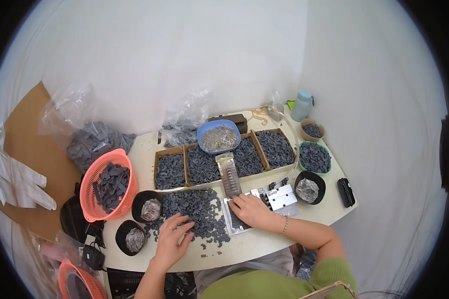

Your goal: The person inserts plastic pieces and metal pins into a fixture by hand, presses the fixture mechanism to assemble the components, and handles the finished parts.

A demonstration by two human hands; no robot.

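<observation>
My left hand hovers over the front left edge of a loose pile of small dark grey pieces. Its fingers are apart and nothing shows between them. My right hand reaches down to a flat metal tray with dark pieces in it. The fingers are bent together with their tips low on the tray; whatever they pinch is too small to make out. A clear ribbed plastic strip slopes up behind the tray. Next to my right hand stands a silver metal block fixture.
Behind the pile, cardboard boxes hold grey pieces, with a blue basin of metal pins on top. Black bowls of pins flank the work area. A pink basket sits left; a bottle and black case right.
</observation>
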